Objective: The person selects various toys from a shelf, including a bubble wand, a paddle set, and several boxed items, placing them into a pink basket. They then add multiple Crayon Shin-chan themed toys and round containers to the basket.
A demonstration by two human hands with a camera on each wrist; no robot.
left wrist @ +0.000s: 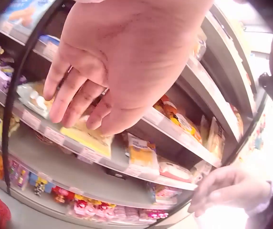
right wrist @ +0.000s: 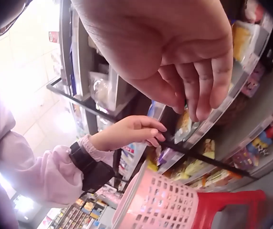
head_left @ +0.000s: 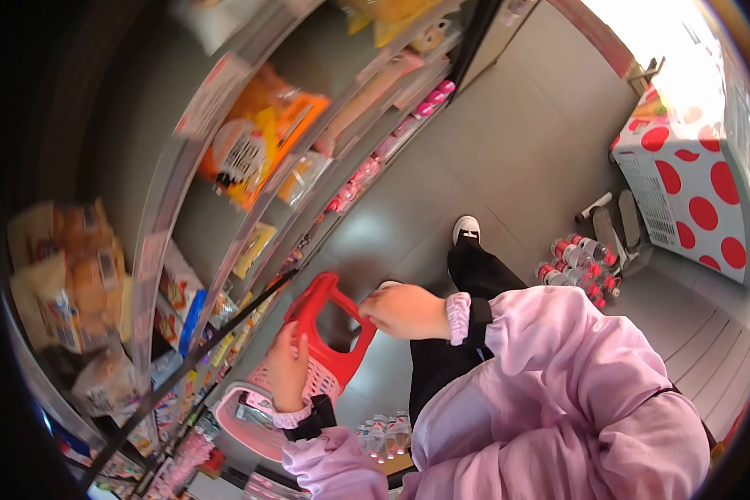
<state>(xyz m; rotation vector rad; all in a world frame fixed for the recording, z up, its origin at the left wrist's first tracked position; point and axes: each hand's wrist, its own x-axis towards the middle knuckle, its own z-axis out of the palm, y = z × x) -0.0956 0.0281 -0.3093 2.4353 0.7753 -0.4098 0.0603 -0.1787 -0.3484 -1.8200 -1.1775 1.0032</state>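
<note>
A pink perforated basket (head_left: pixel 262 417) rests against a red plastic stool (head_left: pixel 312 304); in the right wrist view the basket (right wrist: pixel 162 202) stands beside the stool's red top (right wrist: pixel 213 202). The left hand (head_left: pixel 287 371) appears over the basket's edge from above. Its palm and loosely bent fingers (left wrist: pixel 122 62) hold nothing in the left wrist view. The right hand (head_left: pixel 408 312) is beside the stool in the head view, and its loosely bent fingers are also empty in the right wrist view (right wrist: pixel 174 57). Contact with the stool or basket cannot be told.
Curved shelves (head_left: pixel 162 242) with packaged food run along the left, with a bread bag (head_left: pixel 83 287) and an orange packet (head_left: pixel 267 137). Bottle packs (head_left: pixel 579 262) stand on the floor (head_left: pixel 517 158) near a red-dotted white cabinet (head_left: pixel 692 187). A dark bar (right wrist: pixel 203 157) crosses before the shelves.
</note>
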